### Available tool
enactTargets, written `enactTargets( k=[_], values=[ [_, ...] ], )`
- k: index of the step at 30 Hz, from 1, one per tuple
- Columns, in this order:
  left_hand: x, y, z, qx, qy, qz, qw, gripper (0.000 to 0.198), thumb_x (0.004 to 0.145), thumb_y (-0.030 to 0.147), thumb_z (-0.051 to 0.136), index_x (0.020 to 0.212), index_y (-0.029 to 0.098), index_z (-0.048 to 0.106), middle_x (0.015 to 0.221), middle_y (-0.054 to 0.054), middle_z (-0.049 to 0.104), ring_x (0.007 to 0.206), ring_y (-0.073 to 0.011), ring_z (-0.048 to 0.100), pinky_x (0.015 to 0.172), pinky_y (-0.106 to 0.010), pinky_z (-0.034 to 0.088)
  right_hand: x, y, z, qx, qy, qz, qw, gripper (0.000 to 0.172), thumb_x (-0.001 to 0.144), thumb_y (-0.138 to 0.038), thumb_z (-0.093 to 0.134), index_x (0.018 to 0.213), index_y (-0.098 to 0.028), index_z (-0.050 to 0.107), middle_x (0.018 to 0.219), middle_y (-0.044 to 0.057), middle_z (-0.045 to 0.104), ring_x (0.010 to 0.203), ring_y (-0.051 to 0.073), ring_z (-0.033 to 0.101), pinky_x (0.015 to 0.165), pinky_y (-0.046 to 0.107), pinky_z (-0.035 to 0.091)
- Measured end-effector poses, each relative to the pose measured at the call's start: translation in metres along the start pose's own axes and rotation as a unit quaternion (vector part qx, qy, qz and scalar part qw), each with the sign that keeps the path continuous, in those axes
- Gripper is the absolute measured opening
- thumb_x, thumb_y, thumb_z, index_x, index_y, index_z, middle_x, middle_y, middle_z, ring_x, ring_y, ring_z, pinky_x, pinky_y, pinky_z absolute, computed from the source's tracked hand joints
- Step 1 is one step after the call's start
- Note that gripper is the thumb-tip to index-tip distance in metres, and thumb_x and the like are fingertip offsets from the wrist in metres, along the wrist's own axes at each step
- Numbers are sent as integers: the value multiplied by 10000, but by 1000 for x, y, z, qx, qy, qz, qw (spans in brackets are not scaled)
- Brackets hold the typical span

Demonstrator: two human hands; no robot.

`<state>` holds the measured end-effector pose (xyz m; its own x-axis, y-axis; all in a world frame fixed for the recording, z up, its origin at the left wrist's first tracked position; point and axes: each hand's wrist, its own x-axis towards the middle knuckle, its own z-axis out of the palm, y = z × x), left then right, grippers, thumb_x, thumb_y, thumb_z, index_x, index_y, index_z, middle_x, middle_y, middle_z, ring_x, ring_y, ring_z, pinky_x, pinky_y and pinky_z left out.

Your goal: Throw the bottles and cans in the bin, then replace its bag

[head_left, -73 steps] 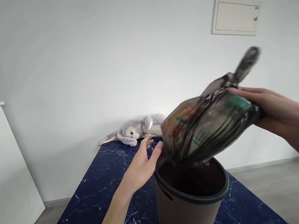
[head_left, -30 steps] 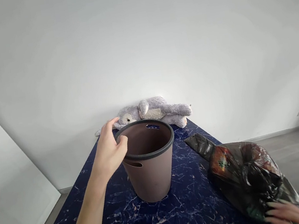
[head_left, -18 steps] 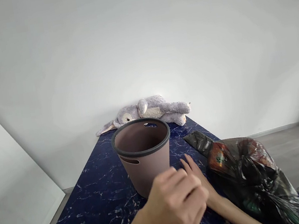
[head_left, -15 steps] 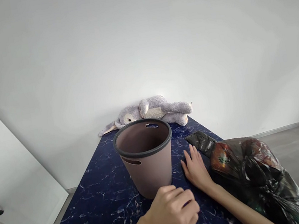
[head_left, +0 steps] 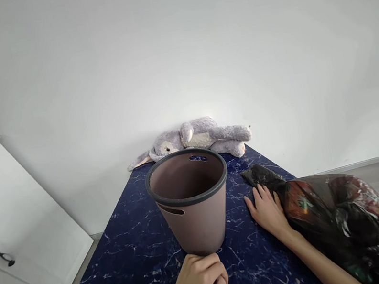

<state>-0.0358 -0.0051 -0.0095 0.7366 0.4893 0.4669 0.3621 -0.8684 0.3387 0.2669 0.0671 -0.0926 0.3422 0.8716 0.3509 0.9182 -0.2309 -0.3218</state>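
Note:
A brownish-mauve wastebasket [head_left: 198,227] with a dark rim and cut-out handles stands upright, its inside bare. My left hand [head_left: 198,281] is curled into a fist on the table just in front of the basket's base; I see nothing in it. To the right of the basket, my right hand [head_left: 268,209] lies with its fingers spread beside a filled black garbage bag [head_left: 348,222]. Its fingertips reach the bag's flattened end. Reddish contents show through the thin plastic.
A grey plush rabbit [head_left: 199,138] lies on its side at the far end of the dark blue marbled table [head_left: 128,254], against the white wall. On the left stands a white cabinet [head_left: 21,204] with a black handle.
My left fist has moved left and lower, closer to the front of the basket's base. My right hand and the bag have shifted right. The view has turned slightly.

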Motion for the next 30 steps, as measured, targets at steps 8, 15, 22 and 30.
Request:
enactTargets(
  k=[8, 15, 22, 30],
  values=[
    [2, 0, -2, -10, -8, -18, 1000, 329, 910, 52, 444, 709, 211, 650, 723, 26, 712, 566, -106, 561, 640, -287, 397, -13, -18, -12, 67, 18, -124, 990, 516, 1064, -335, 372, 1403, -83, 667, 1540, 190, 604, 1457, 330, 529, 1252, 503, 355],
    [5, 1, -3, -18, -7, -24, 1000, 343, 915, 45, 446, 705, 205, 665, 706, 35, 695, 544, -96, 519, 629, -277, 384, -15, -28, -37, 151, 69, -186, 968, 337, 1058, -245, 418, 1182, -221, 731, 1201, 94, 751, 1141, 252, 684, 1017, 397, 533],
    [4, 1, -2, -15, 1, -33, 999, 351, 935, 52, 451, 720, 204, 684, 708, 30, 689, 550, -100, 516, 620, -271, 376, -9, -21, -30, 139, 156, -118, 971, 398, 1026, -285, 444, 1375, -160, 589, 1499, 196, 530, 1420, 353, 466, 1199, 562, 361],
    [4, 1, -2, 5, 17, -49, 999, 357, 936, 35, 436, 704, 196, 654, 714, 22, 701, 551, -104, 542, 591, -274, 363, -13, -15, -12, 104, 124, -44, 986, 516, 1019, -350, 447, 1476, -113, 481, 1376, 235, 585, 1304, 405, 554, 1134, 588, 405]
  ],
)
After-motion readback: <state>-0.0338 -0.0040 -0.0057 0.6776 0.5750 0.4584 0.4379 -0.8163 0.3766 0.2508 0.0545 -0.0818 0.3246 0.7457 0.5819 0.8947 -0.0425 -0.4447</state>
